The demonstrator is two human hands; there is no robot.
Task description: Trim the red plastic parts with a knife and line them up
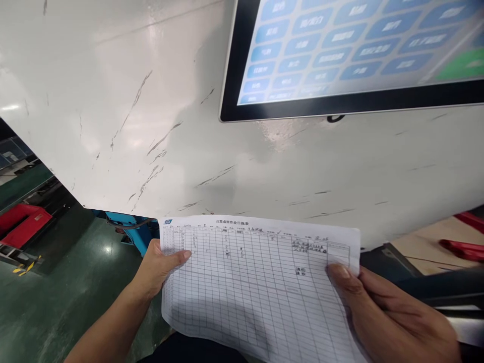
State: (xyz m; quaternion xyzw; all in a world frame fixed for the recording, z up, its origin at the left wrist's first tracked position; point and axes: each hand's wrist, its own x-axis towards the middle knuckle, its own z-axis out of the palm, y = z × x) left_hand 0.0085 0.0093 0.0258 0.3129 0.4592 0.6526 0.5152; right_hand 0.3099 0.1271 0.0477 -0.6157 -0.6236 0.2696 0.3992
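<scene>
Between my two hands is a printed form sheet (257, 287), a white page ruled into a grid with handwriting in its upper rows. My left hand (161, 264) pinches its left edge, thumb on the front and fingers hidden behind. On the right edge, my right hand (381, 302) grips the page the same way, the thumb lying near the upper right box. The sheet bends slightly and its top edge overlaps the near edge of a white marbled table (151, 136). Its lower right part runs out of view.
A touchscreen (340, 55) with blue buttons and a green one stands over the table's far right. Below left, a red bin (24, 224) and a blue object (132, 232) are by the green floor (91, 262). Red parts (461, 249) lie on cardboard at right.
</scene>
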